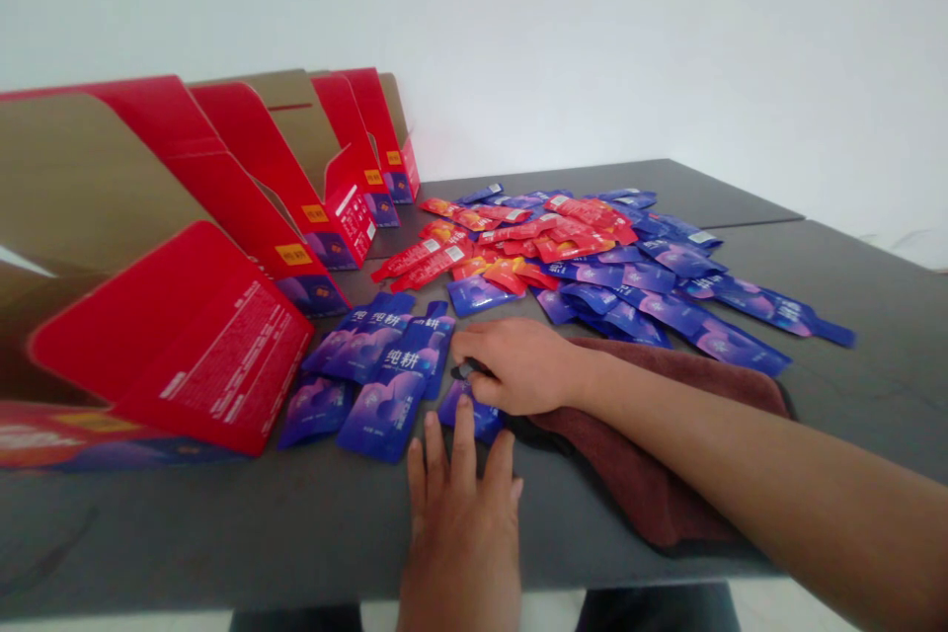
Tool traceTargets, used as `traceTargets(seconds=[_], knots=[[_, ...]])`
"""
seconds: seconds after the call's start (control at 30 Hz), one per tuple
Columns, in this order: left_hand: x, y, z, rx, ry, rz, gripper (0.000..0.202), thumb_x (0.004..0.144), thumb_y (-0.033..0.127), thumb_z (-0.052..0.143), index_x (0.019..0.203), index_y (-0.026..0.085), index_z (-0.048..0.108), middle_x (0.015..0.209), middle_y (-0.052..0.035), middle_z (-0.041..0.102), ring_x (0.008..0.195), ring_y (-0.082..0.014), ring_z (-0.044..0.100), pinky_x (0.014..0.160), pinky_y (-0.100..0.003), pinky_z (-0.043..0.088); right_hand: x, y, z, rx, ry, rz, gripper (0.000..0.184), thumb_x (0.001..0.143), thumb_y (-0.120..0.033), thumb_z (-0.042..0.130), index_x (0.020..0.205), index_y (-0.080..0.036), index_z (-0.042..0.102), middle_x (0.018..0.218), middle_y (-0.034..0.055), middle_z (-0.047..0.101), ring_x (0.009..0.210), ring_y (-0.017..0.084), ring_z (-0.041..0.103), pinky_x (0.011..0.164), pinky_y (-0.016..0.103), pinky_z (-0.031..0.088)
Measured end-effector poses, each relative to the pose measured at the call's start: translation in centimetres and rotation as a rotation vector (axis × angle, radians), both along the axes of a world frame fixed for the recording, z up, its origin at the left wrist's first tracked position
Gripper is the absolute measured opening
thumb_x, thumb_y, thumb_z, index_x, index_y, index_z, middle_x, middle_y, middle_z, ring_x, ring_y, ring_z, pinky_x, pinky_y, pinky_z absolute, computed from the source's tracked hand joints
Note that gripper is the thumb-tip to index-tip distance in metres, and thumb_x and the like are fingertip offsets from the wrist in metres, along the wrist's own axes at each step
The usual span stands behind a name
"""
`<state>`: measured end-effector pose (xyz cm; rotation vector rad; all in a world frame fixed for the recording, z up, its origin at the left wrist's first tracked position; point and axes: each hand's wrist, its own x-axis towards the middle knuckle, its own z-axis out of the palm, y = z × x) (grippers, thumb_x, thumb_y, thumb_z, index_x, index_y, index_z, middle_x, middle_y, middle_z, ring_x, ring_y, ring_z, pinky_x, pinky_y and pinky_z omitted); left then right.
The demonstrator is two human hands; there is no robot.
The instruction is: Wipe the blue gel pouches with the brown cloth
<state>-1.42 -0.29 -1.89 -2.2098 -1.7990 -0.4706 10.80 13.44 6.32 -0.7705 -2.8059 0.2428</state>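
As our spread left hand (463, 513) touches the near side of the purple pouch (485, 423), left of the brown cloth (659, 513), we should press softly; our right hand (522, 365) curls over it, but we cannot tell what its grip holds.

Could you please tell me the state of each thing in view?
Red boxes: open, flaps out, standing in a row.
Purple pouches beside them: lying overlapped.
Red packets: heaped loosely.
Purple packets: scattered around the red ones.
Brown cloth: on the table, partly covered by the right forearm.
Single purple pouch: lying, touched by the left hand.
Right hand: fingers curled, grip unclear.
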Motion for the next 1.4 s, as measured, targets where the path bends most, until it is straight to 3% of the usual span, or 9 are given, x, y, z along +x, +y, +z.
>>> traceTargets(seconds=[0.2, 0.6, 1.4], knots=[[0.7, 0.0, 0.3, 0.015, -0.022, 0.095, 0.026, 0.081, 0.022, 0.061, 0.103, 0.025, 0.072, 0.134, -0.0131, 0.059, 0.124, -0.0431, 0.051, 0.096, -0.060, 0.047, 0.0, 0.0, 0.0, 0.013, -0.011, -0.006, 0.017, 0.081, -0.026, 0.049, 0.094, -0.018, 0.056, 0.090, 0.0042, 0.064, 0.073, 0.015, 0.055, 0.059, 0.028, 0.030], [1.5, -0.3, 1.3, -0.008, -0.113, 0.112, 0.029, 0.082, 0.015, 0.055, 0.103, 0.023, 0.073, 0.135, -0.0126, 0.058, 0.128, -0.0420, 0.046, 0.101, -0.060, 0.044, 0.0, -0.1, 0.0, 0.005, -0.016, -0.010, 0.018, 0.081, -0.026, 0.050, 0.096, -0.018, 0.057, 0.091, 0.0044, 0.064, 0.075, 0.016, 0.055, 0.060, 0.028, 0.031], [1.2, 0.0, 0.5, -0.003, -0.077, 0.121, 0.028, 0.079, 0.018, 0.061, 0.103, 0.025, 0.073, 0.133, -0.0136, 0.060, 0.123, -0.0445, 0.051, 0.097, -0.064, 0.045, 0.0, -0.1, 0.0, 0.008, -0.015, -0.004, 0.018, 0.081, -0.026, 0.049, 0.095, -0.018, 0.056, 0.091, 0.0048, 0.064, 0.075, 0.016, 0.056, 0.060, 0.027, 0.030]])
